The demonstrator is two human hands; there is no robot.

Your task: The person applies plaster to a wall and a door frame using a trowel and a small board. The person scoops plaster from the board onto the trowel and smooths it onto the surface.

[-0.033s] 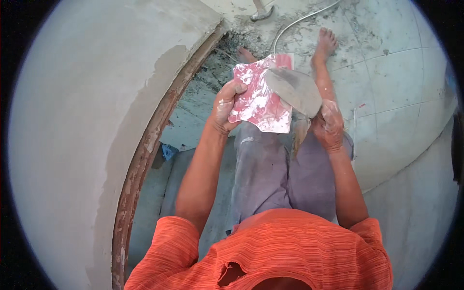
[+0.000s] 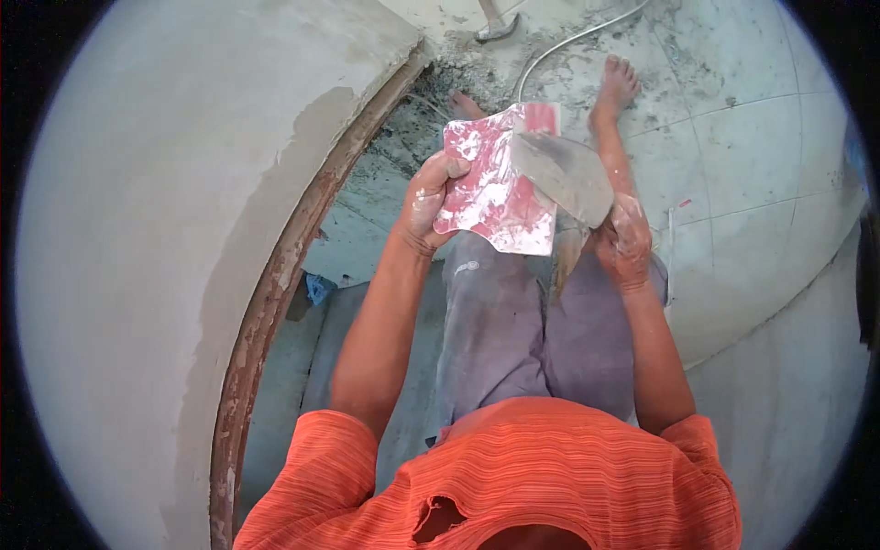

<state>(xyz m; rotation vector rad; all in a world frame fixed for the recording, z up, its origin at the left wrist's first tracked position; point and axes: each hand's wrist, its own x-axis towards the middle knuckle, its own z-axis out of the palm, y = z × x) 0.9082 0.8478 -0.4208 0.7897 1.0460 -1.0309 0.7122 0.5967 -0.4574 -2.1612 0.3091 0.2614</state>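
two hands are working at knee level near grey trousers (image 2: 495, 339): the left hand (image 2: 431, 197) is pinching a red-and-white board (image 2: 490, 188), thumb on top; the right hand (image 2: 626, 240) is gripping a grey trowel (image 2: 564, 174), fingers partly hidden. the trowel's long axis is slanting, its tip pointing up-left over the board's right side, sitting slightly farther right than before.

Left hand (image 2: 427, 196), right hand (image 2: 629, 236) curled (white-smeared)
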